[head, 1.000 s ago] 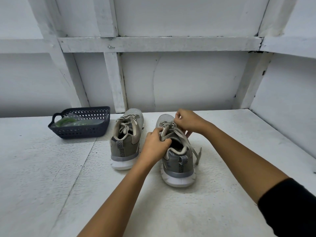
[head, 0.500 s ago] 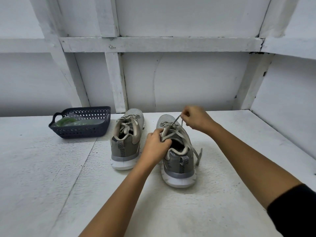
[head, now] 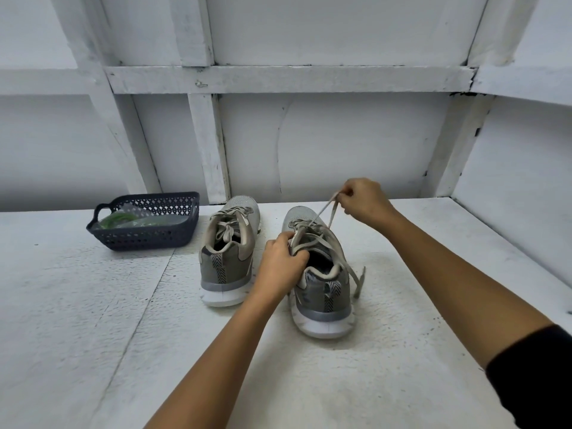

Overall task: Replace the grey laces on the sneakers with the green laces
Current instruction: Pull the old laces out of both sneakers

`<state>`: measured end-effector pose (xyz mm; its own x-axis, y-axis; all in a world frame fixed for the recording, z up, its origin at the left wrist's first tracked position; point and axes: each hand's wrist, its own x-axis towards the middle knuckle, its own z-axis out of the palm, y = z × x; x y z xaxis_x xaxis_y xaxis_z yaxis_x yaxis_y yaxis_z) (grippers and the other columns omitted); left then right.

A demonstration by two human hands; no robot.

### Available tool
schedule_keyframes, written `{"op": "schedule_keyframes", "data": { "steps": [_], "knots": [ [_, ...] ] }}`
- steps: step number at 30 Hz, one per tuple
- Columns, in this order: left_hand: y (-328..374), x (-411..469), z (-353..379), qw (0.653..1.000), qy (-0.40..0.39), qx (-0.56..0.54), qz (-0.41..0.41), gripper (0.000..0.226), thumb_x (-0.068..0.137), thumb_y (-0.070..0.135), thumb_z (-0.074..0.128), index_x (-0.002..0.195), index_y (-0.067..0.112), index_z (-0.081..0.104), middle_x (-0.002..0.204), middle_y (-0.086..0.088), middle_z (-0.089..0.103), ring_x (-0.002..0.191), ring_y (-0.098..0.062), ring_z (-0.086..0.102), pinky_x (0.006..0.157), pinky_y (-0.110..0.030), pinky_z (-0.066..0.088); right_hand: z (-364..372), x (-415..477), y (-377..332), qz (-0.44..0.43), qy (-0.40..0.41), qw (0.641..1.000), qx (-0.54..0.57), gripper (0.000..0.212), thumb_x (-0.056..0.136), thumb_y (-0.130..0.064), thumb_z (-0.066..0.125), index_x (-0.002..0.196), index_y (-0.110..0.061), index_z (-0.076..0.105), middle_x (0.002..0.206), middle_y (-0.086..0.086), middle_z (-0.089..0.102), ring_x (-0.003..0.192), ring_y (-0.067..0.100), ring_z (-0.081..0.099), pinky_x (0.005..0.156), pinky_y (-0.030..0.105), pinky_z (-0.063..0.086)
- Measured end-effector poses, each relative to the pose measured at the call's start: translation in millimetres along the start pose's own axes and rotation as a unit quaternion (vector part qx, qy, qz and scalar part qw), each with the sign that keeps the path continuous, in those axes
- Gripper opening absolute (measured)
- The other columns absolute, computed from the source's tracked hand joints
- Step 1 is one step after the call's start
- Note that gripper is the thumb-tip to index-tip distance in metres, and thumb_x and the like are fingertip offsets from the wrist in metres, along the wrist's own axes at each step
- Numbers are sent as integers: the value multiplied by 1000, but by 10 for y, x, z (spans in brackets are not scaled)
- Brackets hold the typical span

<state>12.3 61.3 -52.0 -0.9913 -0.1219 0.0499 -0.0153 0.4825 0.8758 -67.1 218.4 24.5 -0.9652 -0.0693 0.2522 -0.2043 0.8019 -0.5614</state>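
Two hands on right sneaker (head: pixel 320 267) | right hand (head: pixel 363 199) lifts grey lace (head: pixel 322 213)

Rough white paint and soft grey cloth — matt nearly everywhere.

Grainy, pebbled finish across the white tabletop (head: pixel 93 305), dull and chalky, with a thin seam running through. Painted wooden battens (head: pixel 278 78) behind, brush-rough, chipped dark at one joint. Knit mesh cloth on the toe of the right sneaker (head: pixel 298 216), suede-like matt panels at the heel, smooth white rubbery sole below with a faintly shiny grey band. Same cloth and sole on the left sneaker (head: pixel 227 267). Flat woven grey lace (head: pixel 322 212), limp and matt. Dark plastic basket (head: pixel 148 239) — perforated lattice walls, slight sheen. Inside, crinkly clear plastic wrap, glossy, over green laces (head: pixel 116 219).
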Motion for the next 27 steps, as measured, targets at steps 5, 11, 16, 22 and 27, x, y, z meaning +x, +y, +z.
{"op": "schedule_keyframes", "data": {
  "steps": [5, 11, 16, 22, 27],
  "knots": [
    [3, -8, 2, 1000, 4, -1, 2, 47, 84, 17, 54, 131, 16, 51, 123, -9, 56, 113, -22, 53, 100, -39, 42, 9, -173, -19, 101, -262, 957, 68, 37, 96, -38, 50, 87, -5, 64, 77, 6, 63, 66, 15, 61, 56, 24, 48],
    [16, -13, 7, 1000, 8, -4, 3, 47, 83, 16, 54, 131, 15, 51, 122, -9, 56, 112, -22, 54, 99, -37, 42, -36, -124, -27, 116, -240, 943, 198, 29, 99, -17, 47, 73, -7, 54, 66, 5, 56, 52, 11, 55, 50, 20, 48],
    [5, -18, 2, 1000, 7, -8, 5, 49, 83, 17, 55, 132, 16, 51, 124, -8, 55, 113, -21, 53, 101, -37, 42, -78, -2, -39, 163, -61, 905, 389, 33, 100, -19, 41, 72, -6, 52, 66, 9, 56, 44, 11, 58, 47, 21, 52],
    [12, -11, 8, 1000, 8, -4, 6, 47, 83, 16, 55, 130, 15, 52, 123, -9, 55, 112, -21, 53, 98, -35, 42, 40, -192, 17, 137, -243, 947, 162, 35, 94, -34, 55, 78, -3, 59, 61, 6, 50, 53, 15, 43, 49, 20, 36],
    [12, -8, 0, 1000, 8, -4, 5, 48, 83, 15, 54, 130, 15, 52, 123, -9, 55, 114, -21, 52, 100, -37, 42, 56, -138, -19, 112, -179, 960, 183, 30, 97, -10, 49, 67, -8, 54, 62, 6, 53, 45, 11, 48, 42, 18, 36]
  ]
}}
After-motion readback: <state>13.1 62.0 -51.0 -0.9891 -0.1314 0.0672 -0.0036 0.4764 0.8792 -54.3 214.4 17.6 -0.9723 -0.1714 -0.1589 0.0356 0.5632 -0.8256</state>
